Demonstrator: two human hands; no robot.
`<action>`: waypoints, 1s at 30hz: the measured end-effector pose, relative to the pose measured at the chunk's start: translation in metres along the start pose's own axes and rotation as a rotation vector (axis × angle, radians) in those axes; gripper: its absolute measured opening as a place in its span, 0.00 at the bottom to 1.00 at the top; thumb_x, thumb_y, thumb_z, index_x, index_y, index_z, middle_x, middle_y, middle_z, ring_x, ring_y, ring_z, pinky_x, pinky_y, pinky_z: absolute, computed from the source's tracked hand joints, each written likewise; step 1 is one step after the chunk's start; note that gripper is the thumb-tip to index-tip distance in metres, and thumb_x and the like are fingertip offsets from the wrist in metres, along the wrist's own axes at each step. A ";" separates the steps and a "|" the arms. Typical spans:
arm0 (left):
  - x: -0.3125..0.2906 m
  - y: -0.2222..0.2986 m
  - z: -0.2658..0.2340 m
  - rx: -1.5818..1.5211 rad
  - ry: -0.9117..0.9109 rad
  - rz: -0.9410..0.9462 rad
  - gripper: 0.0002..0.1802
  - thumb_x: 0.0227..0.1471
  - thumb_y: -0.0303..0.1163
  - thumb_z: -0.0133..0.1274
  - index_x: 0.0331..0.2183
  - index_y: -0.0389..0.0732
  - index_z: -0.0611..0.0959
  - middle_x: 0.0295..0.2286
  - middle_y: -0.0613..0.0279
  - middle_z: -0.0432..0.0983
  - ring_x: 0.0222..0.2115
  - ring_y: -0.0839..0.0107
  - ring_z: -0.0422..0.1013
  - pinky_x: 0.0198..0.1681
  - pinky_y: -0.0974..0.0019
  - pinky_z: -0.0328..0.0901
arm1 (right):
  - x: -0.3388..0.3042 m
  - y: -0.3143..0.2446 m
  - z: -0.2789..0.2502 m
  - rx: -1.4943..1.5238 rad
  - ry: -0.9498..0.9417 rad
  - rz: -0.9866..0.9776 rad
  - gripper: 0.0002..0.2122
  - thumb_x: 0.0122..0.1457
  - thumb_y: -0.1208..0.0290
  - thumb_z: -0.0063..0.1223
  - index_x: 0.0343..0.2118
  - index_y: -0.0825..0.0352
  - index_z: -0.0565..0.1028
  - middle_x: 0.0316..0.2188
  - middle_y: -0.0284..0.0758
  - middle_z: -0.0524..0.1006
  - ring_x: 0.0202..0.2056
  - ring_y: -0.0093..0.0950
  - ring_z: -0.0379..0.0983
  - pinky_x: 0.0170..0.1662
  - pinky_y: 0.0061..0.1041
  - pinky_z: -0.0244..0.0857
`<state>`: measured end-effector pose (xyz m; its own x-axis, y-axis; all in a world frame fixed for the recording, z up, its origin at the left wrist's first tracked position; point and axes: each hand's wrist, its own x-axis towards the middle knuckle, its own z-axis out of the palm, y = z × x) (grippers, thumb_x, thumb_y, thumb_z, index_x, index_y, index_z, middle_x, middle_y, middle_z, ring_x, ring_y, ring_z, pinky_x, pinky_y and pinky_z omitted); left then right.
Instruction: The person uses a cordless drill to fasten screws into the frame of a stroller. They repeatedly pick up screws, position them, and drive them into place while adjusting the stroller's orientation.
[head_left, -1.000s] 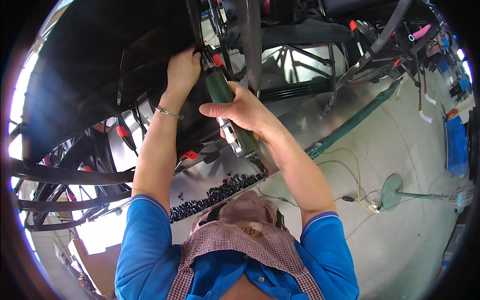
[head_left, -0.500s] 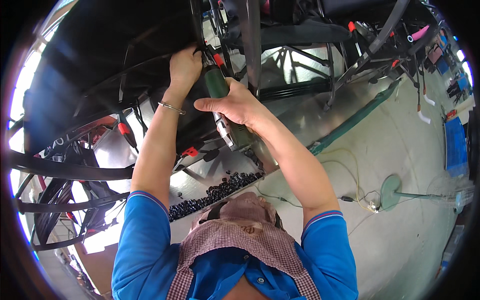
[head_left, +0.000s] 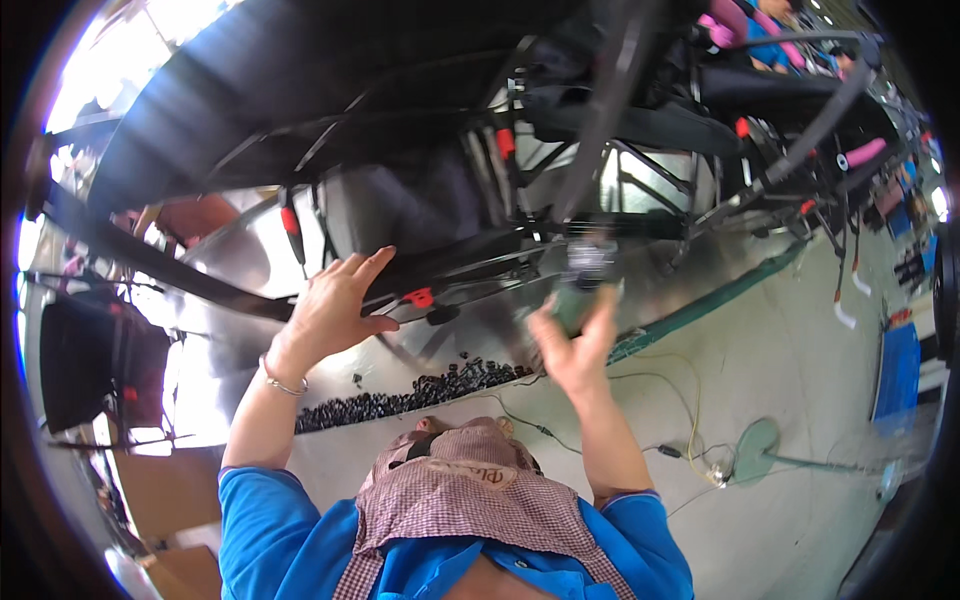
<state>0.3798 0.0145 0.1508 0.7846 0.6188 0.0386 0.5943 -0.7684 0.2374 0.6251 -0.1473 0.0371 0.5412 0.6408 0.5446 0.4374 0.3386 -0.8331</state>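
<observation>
Here, the right hand [head_left: 578,362] grips a green tool [head_left: 574,308], the left hand [head_left: 333,312] splayed. Black pieces [head_left: 390,403] lie along the surface's [head_left: 485,335] near edge.

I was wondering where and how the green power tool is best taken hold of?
Probably around its elongated green body, coming from the person's near side, as the right hand does: the shiny front end, blurred here, points away from the person.
</observation>
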 end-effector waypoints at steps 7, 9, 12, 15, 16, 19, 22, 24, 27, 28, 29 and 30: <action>-0.034 -0.050 0.030 0.192 0.183 -0.006 0.09 0.42 0.29 0.58 0.26 0.39 0.75 0.21 0.55 0.74 0.27 0.51 0.74 0.31 0.51 0.68 | 0.062 0.000 0.035 0.384 0.142 0.285 0.15 0.62 0.72 0.52 0.46 0.68 0.61 0.34 0.39 0.74 0.21 0.28 0.75 0.21 0.24 0.70; -0.050 -0.061 0.019 0.181 0.194 0.017 0.09 0.40 0.28 0.58 0.25 0.40 0.74 0.20 0.57 0.74 0.27 0.54 0.75 0.30 0.54 0.69 | 0.053 -0.013 0.049 0.345 0.159 0.282 0.15 0.62 0.70 0.52 0.47 0.66 0.61 0.29 0.38 0.73 0.19 0.27 0.75 0.17 0.23 0.68; -0.090 -0.075 -0.004 0.174 0.228 -0.009 0.07 0.39 0.26 0.57 0.24 0.40 0.74 0.20 0.59 0.73 0.26 0.55 0.75 0.28 0.55 0.68 | 0.034 -0.041 0.076 0.325 0.132 0.295 0.17 0.62 0.68 0.52 0.49 0.66 0.60 0.28 0.38 0.74 0.18 0.27 0.75 0.17 0.24 0.68; -0.137 -0.101 -0.012 0.193 0.228 -0.078 0.07 0.39 0.27 0.56 0.23 0.41 0.74 0.20 0.60 0.73 0.26 0.55 0.74 0.28 0.54 0.68 | 0.010 -0.072 0.113 0.319 0.118 0.302 0.18 0.62 0.68 0.51 0.51 0.67 0.60 0.26 0.40 0.75 0.18 0.28 0.74 0.17 0.24 0.69; -0.153 -0.111 -0.013 0.208 0.222 -0.101 0.07 0.39 0.27 0.56 0.23 0.41 0.74 0.19 0.60 0.73 0.26 0.55 0.74 0.28 0.54 0.68 | 0.003 -0.077 0.129 0.350 0.092 0.312 0.18 0.62 0.70 0.51 0.51 0.67 0.60 0.29 0.40 0.75 0.18 0.28 0.74 0.17 0.24 0.69; -0.204 -0.150 -0.016 0.302 0.233 -0.242 0.07 0.38 0.28 0.56 0.26 0.41 0.76 0.21 0.58 0.75 0.26 0.54 0.75 0.28 0.54 0.69 | -0.019 -0.090 0.184 0.419 -0.029 0.364 0.19 0.60 0.73 0.52 0.50 0.68 0.59 0.32 0.41 0.74 0.18 0.28 0.74 0.18 0.24 0.70; -0.263 -0.203 -0.009 0.365 0.325 -0.372 0.09 0.38 0.27 0.55 0.28 0.42 0.76 0.23 0.56 0.75 0.28 0.53 0.75 0.29 0.53 0.69 | -0.043 -0.106 0.248 0.510 -0.163 0.378 0.19 0.59 0.74 0.54 0.49 0.70 0.59 0.32 0.41 0.74 0.18 0.29 0.75 0.18 0.22 0.68; -0.298 -0.237 -0.005 0.395 0.388 -0.503 0.12 0.37 0.26 0.55 0.30 0.44 0.75 0.24 0.57 0.76 0.30 0.52 0.75 0.29 0.53 0.69 | -0.053 -0.113 0.287 0.545 -0.303 0.376 0.18 0.59 0.72 0.54 0.47 0.70 0.61 0.28 0.40 0.74 0.18 0.29 0.75 0.18 0.23 0.68; -0.356 -0.285 -0.002 0.545 0.500 -0.656 0.15 0.38 0.26 0.56 0.34 0.45 0.75 0.27 0.59 0.77 0.31 0.51 0.75 0.30 0.53 0.69 | -0.064 -0.133 0.325 0.575 -0.599 0.481 0.18 0.59 0.64 0.57 0.44 0.70 0.63 0.21 0.43 0.76 0.17 0.28 0.74 0.19 0.24 0.68; -0.375 -0.298 -0.004 0.583 0.479 -0.721 0.18 0.38 0.26 0.57 0.36 0.46 0.75 0.29 0.59 0.77 0.32 0.51 0.75 0.31 0.54 0.69 | -0.068 -0.134 0.333 0.565 -0.689 0.478 0.19 0.59 0.62 0.58 0.43 0.70 0.65 0.23 0.44 0.77 0.17 0.28 0.74 0.18 0.24 0.68; -0.395 -0.312 -0.007 0.623 0.458 -0.785 0.20 0.39 0.27 0.57 0.39 0.47 0.75 0.30 0.59 0.78 0.33 0.52 0.76 0.31 0.54 0.70 | -0.072 -0.136 0.341 0.557 -0.780 0.473 0.20 0.59 0.60 0.59 0.42 0.71 0.66 0.26 0.45 0.77 0.18 0.27 0.74 0.18 0.24 0.68; -0.413 -0.327 -0.009 0.666 0.455 -0.798 0.22 0.39 0.27 0.58 0.41 0.47 0.76 0.32 0.59 0.79 0.33 0.52 0.76 0.32 0.54 0.70 | -0.077 -0.145 0.347 0.563 -0.795 0.484 0.20 0.58 0.57 0.60 0.40 0.71 0.67 0.31 0.43 0.77 0.18 0.26 0.74 0.18 0.23 0.68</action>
<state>-0.1399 0.0119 0.0659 0.0833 0.8683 0.4889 0.9782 0.0224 -0.2064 0.2708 -0.0071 0.0820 -0.1410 0.9852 0.0971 -0.1986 0.0679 -0.9777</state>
